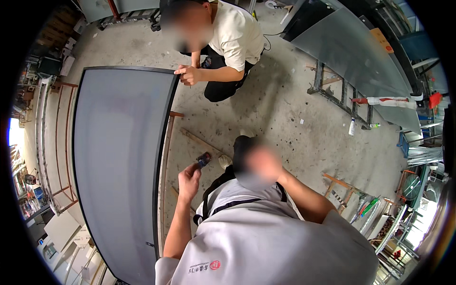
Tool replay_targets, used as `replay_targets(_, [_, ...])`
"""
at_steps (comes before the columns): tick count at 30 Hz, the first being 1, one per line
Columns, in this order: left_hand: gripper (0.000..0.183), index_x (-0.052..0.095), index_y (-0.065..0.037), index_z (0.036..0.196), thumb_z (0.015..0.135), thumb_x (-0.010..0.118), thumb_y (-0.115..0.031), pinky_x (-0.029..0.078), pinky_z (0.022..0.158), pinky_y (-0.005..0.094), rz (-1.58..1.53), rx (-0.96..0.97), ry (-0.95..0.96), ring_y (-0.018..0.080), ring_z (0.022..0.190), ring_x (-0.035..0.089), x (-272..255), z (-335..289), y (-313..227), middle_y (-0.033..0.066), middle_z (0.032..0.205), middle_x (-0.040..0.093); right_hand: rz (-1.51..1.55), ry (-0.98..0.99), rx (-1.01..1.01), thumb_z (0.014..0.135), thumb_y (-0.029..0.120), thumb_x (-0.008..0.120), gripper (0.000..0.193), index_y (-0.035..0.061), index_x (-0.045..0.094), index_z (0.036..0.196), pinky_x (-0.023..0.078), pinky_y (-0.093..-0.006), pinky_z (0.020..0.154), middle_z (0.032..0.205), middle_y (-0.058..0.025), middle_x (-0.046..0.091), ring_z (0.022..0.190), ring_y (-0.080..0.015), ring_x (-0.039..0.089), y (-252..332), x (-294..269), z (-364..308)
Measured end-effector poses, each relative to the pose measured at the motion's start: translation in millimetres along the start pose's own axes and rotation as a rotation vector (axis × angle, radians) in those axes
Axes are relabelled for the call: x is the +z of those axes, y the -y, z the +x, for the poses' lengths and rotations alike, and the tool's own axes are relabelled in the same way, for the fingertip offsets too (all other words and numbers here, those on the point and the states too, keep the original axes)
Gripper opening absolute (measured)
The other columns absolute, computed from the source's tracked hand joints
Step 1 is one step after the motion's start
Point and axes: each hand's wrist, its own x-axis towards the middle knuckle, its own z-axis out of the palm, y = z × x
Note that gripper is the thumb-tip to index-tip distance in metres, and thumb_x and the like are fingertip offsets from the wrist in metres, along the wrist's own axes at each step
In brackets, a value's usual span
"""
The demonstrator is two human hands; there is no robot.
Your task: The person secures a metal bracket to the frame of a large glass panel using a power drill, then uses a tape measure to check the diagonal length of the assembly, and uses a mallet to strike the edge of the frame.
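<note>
At the right edge of a large grey panel [122, 156] with a thin black frame, my left hand [189, 180] is closed. Its fingertips pinch a small dark object with blue and red on it [204, 159]; I cannot make out its kind. My right hand [264, 165] is raised in front of my body, and a blur hides its fingers and anything in them. The panel lies on a reddish-brown metal stand [175, 114]. Across from me, another person's hand [188, 75] touches the panel's far right corner.
The co-worker in a pale shirt [236, 35] crouches beyond the panel. A wooden strip [202, 142] lies on the concrete floor near my feet. Glassy sheets [349, 52] lean over a dark rack [342, 97] at far right. A bottle [351, 127] stands near it.
</note>
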Motion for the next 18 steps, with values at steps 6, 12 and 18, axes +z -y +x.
replay_targets(6, [0.035, 0.060, 0.005, 0.116, 0.081, 0.062, 0.000, 0.051, 0.075, 0.0397, 0.386, 0.279, 0.145, 0.0383, 0.084, 0.062, 10.0, 36.9, -73.1, 0.0203, 0.088, 0.062, 0.422, 0.653, 0.146, 0.095, 0.005, 0.056, 0.007, 0.0018, 0.056, 0.102, 0.050, -0.0270, 0.084, 0.103, -0.0068, 0.065, 0.092, -0.0113, 0.062, 81.0, 29.8, 137.9])
replay_targets(12, [0.011, 0.066, 0.000, 0.099, 0.088, 0.065, -0.003, 0.052, 0.066, 0.0371, 0.218, -0.073, -0.129, 0.0319, 0.073, 0.065, 19.0, 63.7, -96.2, 0.0155, 0.083, 0.065, 0.751, 0.884, 0.358, 0.094, 0.001, 0.055, 0.009, 0.0006, 0.053, 0.103, 0.050, -0.0267, 0.080, 0.099, -0.0050, 0.065, 0.086, -0.0121, 0.063, 82.2, 37.5, 233.0])
replay_targets(18, [0.018, 0.067, -0.003, 0.099, 0.082, 0.062, 0.002, 0.050, 0.063, 0.0388, 0.290, -0.082, -0.194, 0.0335, 0.071, 0.061, 39.1, 119.1, -134.9, 0.0147, 0.083, 0.063, 0.317, 0.865, 0.084, 0.087, 0.005, 0.065, 0.009, 0.0014, 0.062, 0.095, 0.052, -0.0319, 0.075, 0.091, -0.0105, 0.063, 0.081, -0.0226, 0.064, 92.7, 4.0, 284.6])
